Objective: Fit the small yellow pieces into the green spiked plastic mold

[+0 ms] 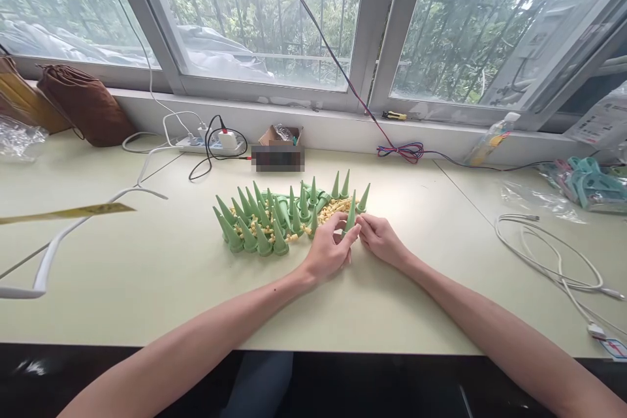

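Observation:
My left hand (329, 249) is closed round a green plastic spike (351, 210), its tip pointing up. Close against it on the right, my right hand (383, 240) has its fingers pinched together by the spike's lower part; what they grip is hidden. Several more green spikes (264, 241) stand upright on their round bases to the left, with small yellow plastic fittings on many of them. Behind my left hand lies a pile of loose yellow fittings (333, 209). Other green pieces (284, 204) lie on their sides at the back of the group.
A power strip (189, 144) with cables, a small cardboard box (267, 136) and a coiled red-blue wire (406, 152) lie along the window wall. A bottle (492, 139) leans at the back right. White cables (553, 266) lie right; a yellow strip (68, 212) extends from the left.

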Demonstrator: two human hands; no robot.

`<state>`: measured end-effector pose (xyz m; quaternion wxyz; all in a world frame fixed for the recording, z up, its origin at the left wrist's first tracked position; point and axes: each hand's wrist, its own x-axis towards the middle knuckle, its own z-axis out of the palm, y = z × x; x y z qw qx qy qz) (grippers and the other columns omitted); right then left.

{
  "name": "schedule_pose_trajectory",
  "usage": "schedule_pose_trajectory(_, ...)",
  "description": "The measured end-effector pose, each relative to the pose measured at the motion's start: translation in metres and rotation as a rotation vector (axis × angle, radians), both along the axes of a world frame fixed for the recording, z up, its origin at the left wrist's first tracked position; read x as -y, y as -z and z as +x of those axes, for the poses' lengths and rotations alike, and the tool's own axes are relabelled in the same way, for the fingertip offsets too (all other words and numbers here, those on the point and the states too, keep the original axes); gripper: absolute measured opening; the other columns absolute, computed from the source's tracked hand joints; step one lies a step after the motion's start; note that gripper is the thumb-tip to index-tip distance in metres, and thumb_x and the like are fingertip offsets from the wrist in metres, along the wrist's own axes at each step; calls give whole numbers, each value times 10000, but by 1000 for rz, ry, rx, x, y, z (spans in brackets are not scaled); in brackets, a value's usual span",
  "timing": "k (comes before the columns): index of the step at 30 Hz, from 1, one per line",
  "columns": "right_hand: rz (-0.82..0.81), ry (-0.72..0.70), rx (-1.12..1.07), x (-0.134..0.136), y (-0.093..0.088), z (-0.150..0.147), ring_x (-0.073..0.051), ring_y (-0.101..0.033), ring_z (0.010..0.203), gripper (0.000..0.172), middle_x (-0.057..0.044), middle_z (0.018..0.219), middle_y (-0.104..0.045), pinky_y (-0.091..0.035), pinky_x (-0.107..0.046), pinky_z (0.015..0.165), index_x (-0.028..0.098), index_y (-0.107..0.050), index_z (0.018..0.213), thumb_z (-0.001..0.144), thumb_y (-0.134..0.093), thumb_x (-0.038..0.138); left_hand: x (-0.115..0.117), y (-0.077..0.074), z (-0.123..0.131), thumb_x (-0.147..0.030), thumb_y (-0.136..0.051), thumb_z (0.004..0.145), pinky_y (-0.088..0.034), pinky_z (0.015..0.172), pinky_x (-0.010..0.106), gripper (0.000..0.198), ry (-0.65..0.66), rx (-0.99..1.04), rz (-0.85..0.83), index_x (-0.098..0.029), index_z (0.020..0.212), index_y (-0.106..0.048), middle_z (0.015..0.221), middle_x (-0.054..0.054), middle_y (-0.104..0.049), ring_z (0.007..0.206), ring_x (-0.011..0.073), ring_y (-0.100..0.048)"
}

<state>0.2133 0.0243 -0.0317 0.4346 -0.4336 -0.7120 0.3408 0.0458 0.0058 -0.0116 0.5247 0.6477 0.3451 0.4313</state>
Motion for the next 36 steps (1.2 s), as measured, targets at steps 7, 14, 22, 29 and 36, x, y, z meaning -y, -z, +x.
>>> schedule_pose_trajectory(7,-14,9,-4,0,0,0,-108,-334,490,468,42,557,-369,-300,-240,444,210,-395,661,983,-400,549,0,1,0,-542,-546,912,-394,320,207,388,2,-9,3,-186,1066,-535,894,50,-620,390,74,-537)
schedule_pose_trajectory(14,-8,1,-8,0,-1,-1,-106,-344,474,461,50,540,-357,-311,-243,449,208,-416,662,994,-396,527,-1,-1,1,-534,-564,904,-401,312,199,389,8,10,-46,-175,1051,-525,882,49,-616,401,79,-551)
schedule_pose_trajectory(22,19,-29,33,3,-4,-1,-103,-347,462,431,48,532,-403,-281,-244,440,205,-448,684,983,-432,515,-6,-1,1,-545,-619,860,-416,311,200,417,-9,90,-122,-170,998,-500,848,22,-605,399,77,-545)
schedule_pose_trajectory(29,15,-29,31,3,-3,0,-105,-342,456,422,50,519,-395,-272,-245,433,206,-459,693,976,-440,519,-4,-4,1,-557,-612,861,-413,308,203,420,-16,81,-121,-172,990,-504,838,24,-617,397,79,-542)
schedule_pose_trajectory(36,26,-38,13,2,-3,0,-101,-343,475,422,34,567,-422,-302,-237,441,204,-454,677,991,-419,484,-1,-4,1,-534,-607,874,-382,296,192,387,0,56,-80,-181,993,-501,830,15,-606,384,74,-537)
